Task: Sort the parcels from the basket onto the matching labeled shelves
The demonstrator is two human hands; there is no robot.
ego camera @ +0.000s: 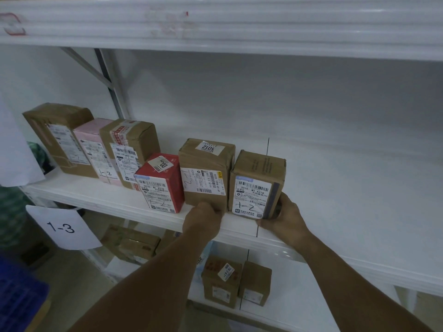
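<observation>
Two hands: right hand [285, 218] grips rectangular cardboard box [257, 173]; left hand [203, 220] curled, grip unclear.

Head view, forward-down, close on shelf [347, 200]

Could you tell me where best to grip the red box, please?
Probably across its top edges, from the front and above: the upright red cardboard box sits against the brown cardboard parcel on its right, leaving top and front free.
</observation>
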